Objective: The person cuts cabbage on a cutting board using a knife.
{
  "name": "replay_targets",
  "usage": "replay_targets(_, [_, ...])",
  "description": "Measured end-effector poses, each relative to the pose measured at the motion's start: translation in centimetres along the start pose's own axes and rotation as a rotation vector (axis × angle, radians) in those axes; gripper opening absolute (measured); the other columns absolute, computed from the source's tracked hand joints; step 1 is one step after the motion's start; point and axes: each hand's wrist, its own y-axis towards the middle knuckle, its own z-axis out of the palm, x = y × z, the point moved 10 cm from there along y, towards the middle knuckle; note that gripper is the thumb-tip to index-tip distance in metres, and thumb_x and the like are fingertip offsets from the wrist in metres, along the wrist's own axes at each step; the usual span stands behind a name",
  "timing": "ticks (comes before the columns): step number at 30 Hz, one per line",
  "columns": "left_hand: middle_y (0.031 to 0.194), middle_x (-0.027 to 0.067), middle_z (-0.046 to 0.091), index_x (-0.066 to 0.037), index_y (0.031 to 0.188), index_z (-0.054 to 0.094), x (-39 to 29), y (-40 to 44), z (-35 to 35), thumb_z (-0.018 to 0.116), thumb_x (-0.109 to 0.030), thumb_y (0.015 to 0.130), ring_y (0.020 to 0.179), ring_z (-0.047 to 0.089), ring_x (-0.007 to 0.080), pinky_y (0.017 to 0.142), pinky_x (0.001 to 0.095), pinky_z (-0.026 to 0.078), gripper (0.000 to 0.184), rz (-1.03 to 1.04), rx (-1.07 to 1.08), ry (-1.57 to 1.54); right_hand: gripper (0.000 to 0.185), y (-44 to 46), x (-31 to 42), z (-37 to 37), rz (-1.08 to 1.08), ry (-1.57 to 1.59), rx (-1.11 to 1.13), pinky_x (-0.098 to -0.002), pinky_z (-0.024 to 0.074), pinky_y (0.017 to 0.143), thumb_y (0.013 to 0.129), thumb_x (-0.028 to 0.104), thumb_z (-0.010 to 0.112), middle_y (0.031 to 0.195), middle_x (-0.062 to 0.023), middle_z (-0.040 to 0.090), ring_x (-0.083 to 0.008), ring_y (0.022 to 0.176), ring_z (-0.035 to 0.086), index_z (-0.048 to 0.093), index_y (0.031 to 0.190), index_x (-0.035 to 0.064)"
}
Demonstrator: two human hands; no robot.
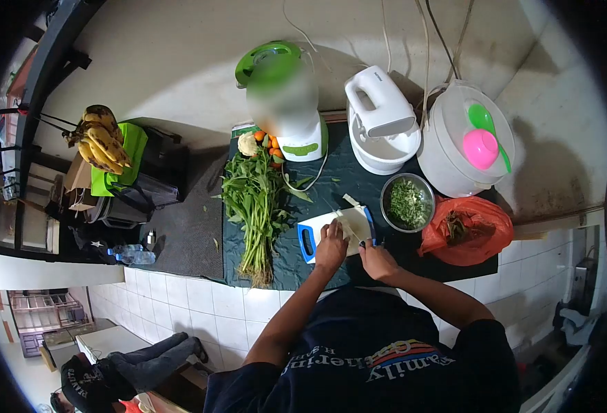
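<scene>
A white cutting board [315, 233] with blue ends lies near the front edge of the dark-covered table. My left hand [332, 246] is closed over a pale food piece on it, its exact kind too small to make out. In my right hand [377, 261] is a knife [356, 235], its blade against the pale food beside my left fingers. Another pale strip [350, 200] lies at the board's far edge. Right of the board stands a metal bowl [407, 202] of chopped greens.
Leafy greens [254, 206], a cauliflower [247, 144] and a blender [302, 134] stand left. Behind the board is a white stand mixer [384, 113]. At right are a lidded white container [455, 141] and a red plastic bag [472, 241]. Another person [121, 368] is at lower left.
</scene>
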Motion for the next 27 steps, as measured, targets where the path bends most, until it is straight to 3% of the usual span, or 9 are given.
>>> replay_targets(1, [0.147,0.022,0.052,0.007,0.132,0.059,-1.0,-0.1,0.2,0.06,-0.028,0.098,0.129,0.048,0.0396,0.109,0.0446,0.044,0.049,0.116,0.066,0.163,0.042,-0.2,-0.1,0.2,0.003,0.004,0.005,-0.0566,0.056,0.07,0.107,0.032,0.042,0.081,-0.0309,0.069,-0.0484,0.078,0.07,0.053,0.115,-0.0074])
replay_targets(5, [0.143,0.0212,0.054,0.006,0.128,0.062,-0.5,0.1,-0.7,0.061,-0.026,0.097,0.126,0.05,0.0388,0.106,0.045,0.047,0.045,0.025,0.042,0.029,0.04,-0.3,-0.5,1.3,-0.01,0.011,-0.015,-0.0563,0.056,0.07,0.107,0.031,0.043,0.082,-0.031,0.069,-0.0485,0.078,0.07,0.052,0.115,-0.0072])
replay_targets(7, [0.135,0.0192,0.057,0.005,0.124,0.064,-0.8,0.4,-0.3,0.064,-0.026,0.094,0.121,0.054,0.037,0.099,0.0433,0.053,0.043,0.107,0.045,0.11,0.038,-0.8,-0.2,1.0,0.02,0.063,-0.001,-0.0566,0.0557,0.072,0.107,0.03,0.044,0.082,-0.031,0.069,-0.0488,0.08,0.069,0.051,0.113,-0.0072])
replay_targets(10, [0.128,0.0164,0.059,0.005,0.12,0.065,0.0,1.1,-0.1,0.067,-0.026,0.092,0.117,0.057,0.0355,0.092,0.0422,0.057,0.041,-0.027,0.058,-0.003,0.036,-0.9,-0.2,1.7,0.027,0.1,0.017,-0.0571,0.0555,0.073,0.107,0.029,0.045,0.082,-0.0313,0.069,-0.049,0.081,0.069,0.051,0.112,-0.0067])
replay_targets(13, [0.127,0.015,0.058,0.005,0.118,0.065,-0.1,1.5,-0.1,0.068,-0.027,0.091,0.116,0.058,0.0349,0.089,0.041,0.06,0.041,-0.035,0.109,0.023,0.037,-1.0,-0.1,1.9,0.048,0.09,0.006,-0.0576,0.0553,0.072,0.107,0.03,0.045,0.082,-0.0321,0.069,-0.0495,0.081,0.069,0.05,0.111,-0.0066])
replay_targets(19, [0.124,0.0144,0.059,0.005,0.114,0.065,0.1,1.5,0.1,0.067,-0.022,0.091,0.114,0.059,0.0331,0.084,0.0402,0.061,0.036,-0.101,0.107,0.016,0.038,-0.6,-0.7,3.2,0.052,0.107,0.038,-0.0582,0.0557,0.072,0.108,0.03,0.044,0.083,-0.0326,0.069,-0.0499,0.081,0.069,0.048,0.114,-0.0065])
replay_targets(27, [0.113,0.0125,0.059,0.005,0.109,0.065,-0.7,1.6,-1.2,0.066,-0.02,0.089,0.106,0.061,0.0318,0.08,0.0415,0.061,0.032,-0.039,0.027,0.07,0.039,-1.3,0.0,2.1,0.052,0.082,0.046,-0.0581,0.0558,0.072,0.108,0.031,0.043,0.082,-0.032,0.069,-0.0504,0.079,0.069,0.048,0.113,-0.0073])
